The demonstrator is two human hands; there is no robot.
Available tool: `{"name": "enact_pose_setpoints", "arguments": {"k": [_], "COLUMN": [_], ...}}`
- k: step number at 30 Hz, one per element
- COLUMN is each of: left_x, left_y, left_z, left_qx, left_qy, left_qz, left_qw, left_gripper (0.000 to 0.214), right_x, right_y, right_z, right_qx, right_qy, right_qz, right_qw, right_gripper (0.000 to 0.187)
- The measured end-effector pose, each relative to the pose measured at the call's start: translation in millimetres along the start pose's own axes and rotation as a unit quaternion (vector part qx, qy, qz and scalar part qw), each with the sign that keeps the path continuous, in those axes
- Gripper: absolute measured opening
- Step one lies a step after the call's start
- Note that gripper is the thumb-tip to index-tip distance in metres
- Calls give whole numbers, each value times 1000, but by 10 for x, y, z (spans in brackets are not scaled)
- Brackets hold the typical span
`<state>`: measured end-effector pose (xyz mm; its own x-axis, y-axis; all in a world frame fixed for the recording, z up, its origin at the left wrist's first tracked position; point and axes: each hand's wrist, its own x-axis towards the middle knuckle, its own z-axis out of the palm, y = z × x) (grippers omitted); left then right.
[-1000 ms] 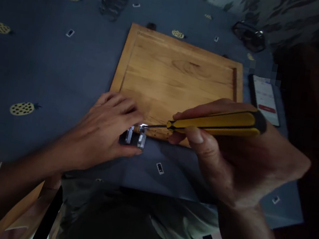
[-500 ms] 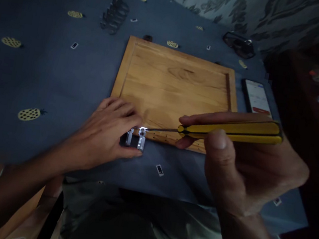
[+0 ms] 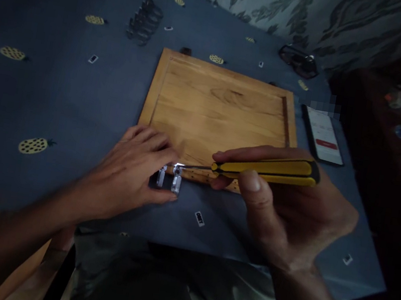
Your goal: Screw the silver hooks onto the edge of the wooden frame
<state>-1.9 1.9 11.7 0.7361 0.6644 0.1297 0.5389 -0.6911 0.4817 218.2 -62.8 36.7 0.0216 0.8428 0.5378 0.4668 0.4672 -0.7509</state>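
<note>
A wooden panel (image 3: 222,108) with a raised frame lies flat on a blue cloth (image 3: 60,97). At its near edge sits a small shiny metal hinge (image 3: 170,179). My left hand (image 3: 132,169) pinches this hinge between thumb and fingers and holds it against the panel's edge. My right hand (image 3: 282,208) is closed round a yellow and black screwdriver (image 3: 264,167). Its thin shaft points left, and the tip rests on the top of the hinge.
A phone (image 3: 323,135) with a lit screen lies right of the panel. A dark metal rack (image 3: 144,19) stands at the back left. A dark object (image 3: 299,60) lies at the back right. Dark furniture stands on the right.
My right hand and the screwdriver shifted slightly back toward the left and lower. The tip stays on the hinge, and my left hand keeps its hold.
</note>
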Motion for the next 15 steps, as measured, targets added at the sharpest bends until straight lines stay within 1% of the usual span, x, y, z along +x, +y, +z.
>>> {"name": "enact_pose_setpoints", "arguments": {"k": [4, 6, 8, 10, 13, 15], "left_x": [-2, 2, 8, 12, 10, 4], "left_y": [1, 0, -1, -3, -7, -11], "left_z": [-4, -11, -18, -20, -11, 0], "left_qx": [-3, -5, -7, -10, -6, 1], "left_qy": [2, -6, -13, -11, -6, -1], "left_qz": [2, 0, -2, -3, -1, 2], "left_qw": [1000, 1000, 1000, 1000, 1000, 1000], "left_gripper": [33, 32, 29, 29, 31, 32], "right_x": [72, 108, 128, 129, 112, 97], "right_y": [-37, -62, -77, -76, -58, -43], "right_z": [-16, -1, 21, 41, 54, 49], "right_qx": [-44, -38, -29, -28, -24, -19], "right_qy": [-36, -51, -58, -34, 62, 90], "right_qz": [-19, -30, -22, -14, -29, -19], "right_qw": [998, 998, 998, 999, 997, 996], "right_gripper": [14, 12, 11, 12, 10, 8]}}
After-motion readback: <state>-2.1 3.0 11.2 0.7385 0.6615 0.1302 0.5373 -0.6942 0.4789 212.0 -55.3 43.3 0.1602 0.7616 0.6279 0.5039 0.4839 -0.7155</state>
